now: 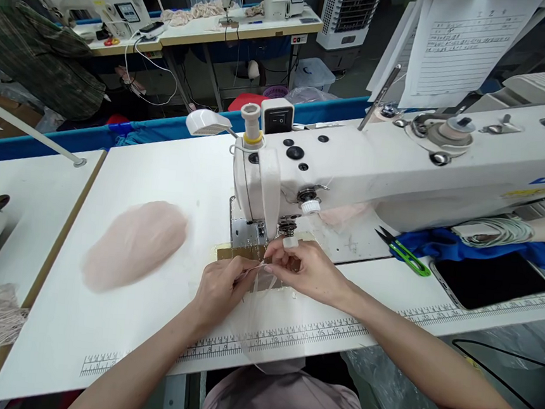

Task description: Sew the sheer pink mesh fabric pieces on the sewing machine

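Just in front of the sewing machine's needle area, my left hand [224, 287] and my right hand [312, 270] meet, fingertips almost touching. Both pinch a thin, sheer strip of fabric [256, 292] that hangs down toward the table edge. Something white sits on a finger of my right hand. The white sewing machine [260, 181] stands directly behind my hands, its needle and presser foot partly covered by the machine head. To the left, a pale pink sheer fabric piece [138, 243] lies on the white table [208, 180].
Green-handled thread snips [404, 253] and a black phone [492, 281] lie to the right. A printed ruler [279, 342] runs along the front edge. Papers [462, 49] hang above the machine. Another person's sleeve [37, 56] is at the far left, beside another sewing machine [94, 1].
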`<act>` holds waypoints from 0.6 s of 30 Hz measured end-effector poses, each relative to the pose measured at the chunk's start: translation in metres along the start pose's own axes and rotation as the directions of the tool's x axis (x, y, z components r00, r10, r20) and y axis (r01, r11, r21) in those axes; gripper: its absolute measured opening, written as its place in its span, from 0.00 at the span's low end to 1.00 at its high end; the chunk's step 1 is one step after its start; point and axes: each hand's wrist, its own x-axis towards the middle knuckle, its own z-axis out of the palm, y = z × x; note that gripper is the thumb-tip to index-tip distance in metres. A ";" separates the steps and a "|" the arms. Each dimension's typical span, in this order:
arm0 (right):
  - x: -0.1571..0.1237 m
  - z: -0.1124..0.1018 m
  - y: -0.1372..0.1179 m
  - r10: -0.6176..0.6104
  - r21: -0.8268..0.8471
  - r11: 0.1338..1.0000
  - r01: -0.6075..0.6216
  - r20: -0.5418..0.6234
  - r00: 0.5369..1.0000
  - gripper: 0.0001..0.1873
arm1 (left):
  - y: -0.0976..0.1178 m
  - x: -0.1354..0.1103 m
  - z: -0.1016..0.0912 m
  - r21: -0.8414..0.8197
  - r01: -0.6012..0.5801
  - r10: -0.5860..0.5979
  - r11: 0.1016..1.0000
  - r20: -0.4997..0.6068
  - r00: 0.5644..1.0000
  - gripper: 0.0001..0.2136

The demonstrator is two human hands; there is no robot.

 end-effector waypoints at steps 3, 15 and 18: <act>0.000 0.000 -0.001 -0.005 0.006 1.000 0.005 0.019 1.000 0.05 | 0.001 0.001 0.000 -0.005 -0.001 0.001 1.000 0.001 1.000 0.01; 0.001 -0.001 -0.004 -0.061 -0.023 0.998 0.062 0.060 0.996 0.05 | 0.000 -0.001 -0.002 -0.007 0.005 -0.005 1.000 0.019 1.000 0.01; 0.001 0.000 -0.003 -0.102 -0.064 0.992 0.106 0.054 0.993 0.04 | 0.000 0.001 -0.003 0.003 -0.017 0.017 1.000 0.017 1.000 0.01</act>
